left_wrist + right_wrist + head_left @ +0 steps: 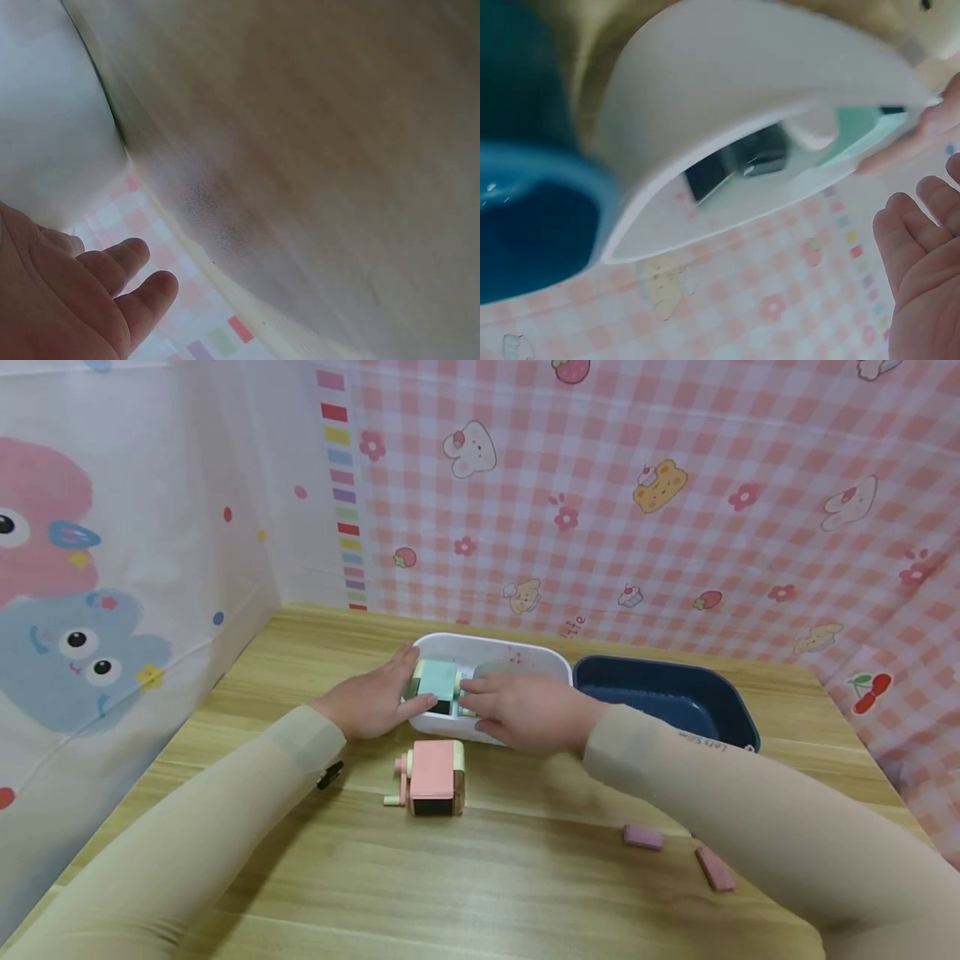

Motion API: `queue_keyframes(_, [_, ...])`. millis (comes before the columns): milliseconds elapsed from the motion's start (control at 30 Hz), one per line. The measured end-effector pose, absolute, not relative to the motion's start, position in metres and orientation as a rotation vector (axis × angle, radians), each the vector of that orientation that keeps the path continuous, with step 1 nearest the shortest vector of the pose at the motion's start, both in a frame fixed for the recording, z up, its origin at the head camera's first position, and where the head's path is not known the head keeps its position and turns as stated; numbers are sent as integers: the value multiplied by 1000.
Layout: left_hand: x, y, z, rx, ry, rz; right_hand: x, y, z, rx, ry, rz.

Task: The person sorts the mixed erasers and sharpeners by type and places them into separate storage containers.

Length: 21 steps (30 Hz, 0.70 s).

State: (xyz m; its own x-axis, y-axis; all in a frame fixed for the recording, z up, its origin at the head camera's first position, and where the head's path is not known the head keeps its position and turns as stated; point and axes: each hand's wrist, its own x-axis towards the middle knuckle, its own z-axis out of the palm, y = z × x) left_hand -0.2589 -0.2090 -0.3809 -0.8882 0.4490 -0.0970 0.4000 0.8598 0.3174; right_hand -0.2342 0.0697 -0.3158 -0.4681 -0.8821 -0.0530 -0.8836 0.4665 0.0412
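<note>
In the head view, the left hand (pixel 375 697) lies with straight fingers along the end of the white bin (pixel 495 643), its thumb at the front of the mint box (pixel 438 677) inside; the right hand (pixel 536 714) reaches over the near wall, fingers extended toward that box's side, and whether they touch it I cannot tell. Since neither hand wraps round the box, uneven pressure could tip it or wedge it against the wall; a hard sideways push might also slide the bin into the dark blue bin (pixel 738 714) just beside it. The pink crank box (pixel 433 768) stands on the counter (pixel 450 893) near the left forearm, so a careless sweep might knock its handle. The right hand covers much of the white bin's contents. The left wrist view shows only the left hand's loosely straight fingers, cut off at the edge, with neither box nor bin in sight. In the right wrist view, the right hand's fingers are relaxed and partly cropped, and dark objects (pixel 763 154) inside the white bin are too blurred to identify.
</note>
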Motion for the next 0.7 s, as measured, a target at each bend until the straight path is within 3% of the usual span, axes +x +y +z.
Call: queue_keyframes(700, [-258, -208, -380, 634, 2862, 433, -187, 52, -347, -1724, 2496, 196])
